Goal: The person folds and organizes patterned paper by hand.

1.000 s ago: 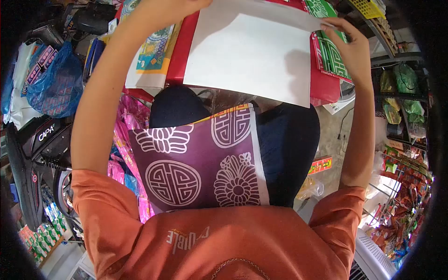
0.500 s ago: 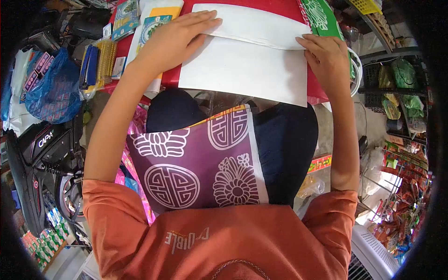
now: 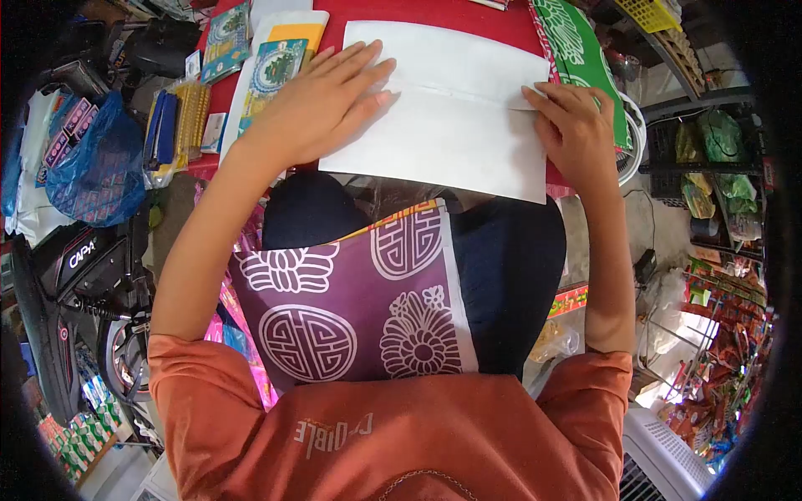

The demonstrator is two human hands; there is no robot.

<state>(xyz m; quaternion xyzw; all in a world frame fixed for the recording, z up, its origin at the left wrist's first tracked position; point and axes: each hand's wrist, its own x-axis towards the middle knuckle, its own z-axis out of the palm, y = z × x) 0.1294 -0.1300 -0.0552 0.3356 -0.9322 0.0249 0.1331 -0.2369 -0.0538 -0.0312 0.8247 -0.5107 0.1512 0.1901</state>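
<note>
A white sheet (image 3: pixel 443 125) with a folded flap along its upper part lies on the red table (image 3: pixel 426 10). My left hand (image 3: pixel 330 104) rests flat on the left side of the sheet, its fingers spread and pointing up and to the right. At the right end of the fold, my right hand (image 3: pixel 572 125) has its fingers bent, thumb and fingertips on the sheet's edge. A purple patterned sheet (image 3: pixel 359 309) lies across my lap.
Green patterned paper (image 3: pixel 576 50) is at the table's right side. Teal-and-gold packets (image 3: pixel 271 75) lie at the left, near a yellow bundle (image 3: pixel 192 117). A blue plastic bag (image 3: pixel 100 167) hangs farther left. Shelves with goods (image 3: pixel 727 167) stand at the right.
The flap now lies flatter on the sheet. My left hand has moved slightly down with its fingers spread wider, and my right hand has shifted slightly down and left.
</note>
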